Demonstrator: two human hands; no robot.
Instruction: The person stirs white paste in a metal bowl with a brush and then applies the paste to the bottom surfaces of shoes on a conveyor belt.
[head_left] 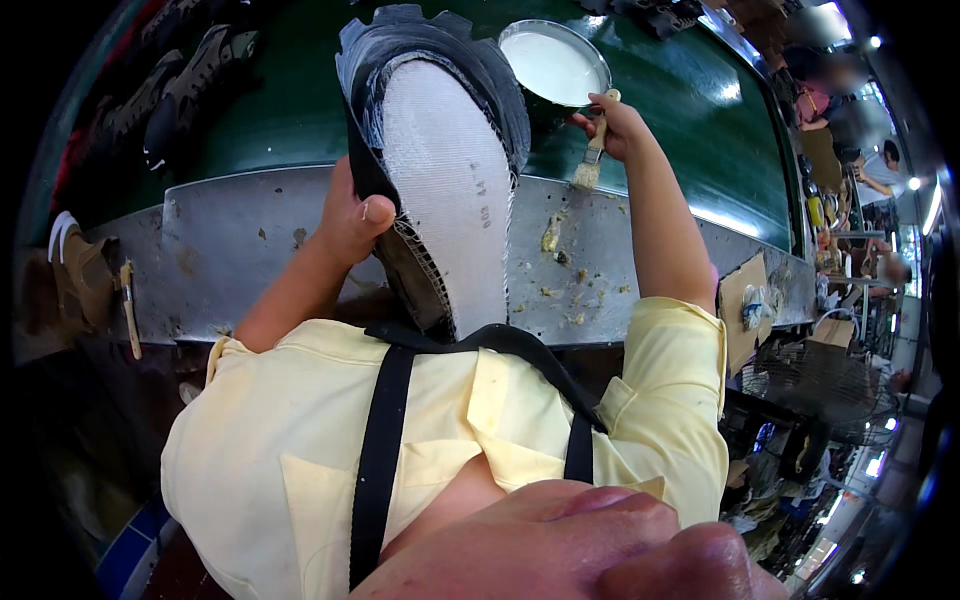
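Observation:
My left hand (347, 222) grips a shoe (445, 150) by its side, thumb outward. The shoe is turned bottom up, showing a white woven insole with stitching along the edge and small dark marks. Around the toe, a dark rubber piece with a jagged outer edge stands out from the insole. In my right hand (624, 128) is a paintbrush (597, 142) with a pale wooden handle, its bristles pointing down. That hand is beside the rim of a round pot (541, 98) of white liquid.
A metal ledge (250, 225) with yellowish residue runs along the green table (290, 90). Several dark shoes (190, 85) lie far left. At the near left are a brown shoe (85, 275) and another brush (130, 310). A fan (825, 390) and a person (880, 172) are at right.

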